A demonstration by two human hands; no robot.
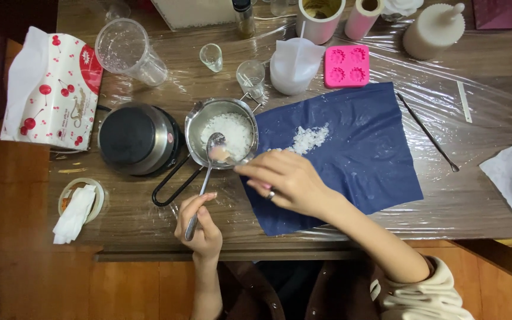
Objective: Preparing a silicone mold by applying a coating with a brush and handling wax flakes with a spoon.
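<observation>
Most of the white flakes (227, 131) already sit in the small steel pot (221, 131); one little heap (310, 138) remains on the blue sheet (351, 154). Right hand (285, 181) pinches at the pot's rim; left hand (200, 228) grips a spoon (208, 178).

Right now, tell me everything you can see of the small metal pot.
The small metal pot is round, shiny steel, with a pouring lip and a black wire loop handle running toward the table edge. It sits upright on the plastic-covered table, beside the black hot plate, its rim meeting the blue sheet. White flakes partly fill it. A spoon held by the left hand rests over its near rim; the right hand fingertips reach that rim.
</observation>
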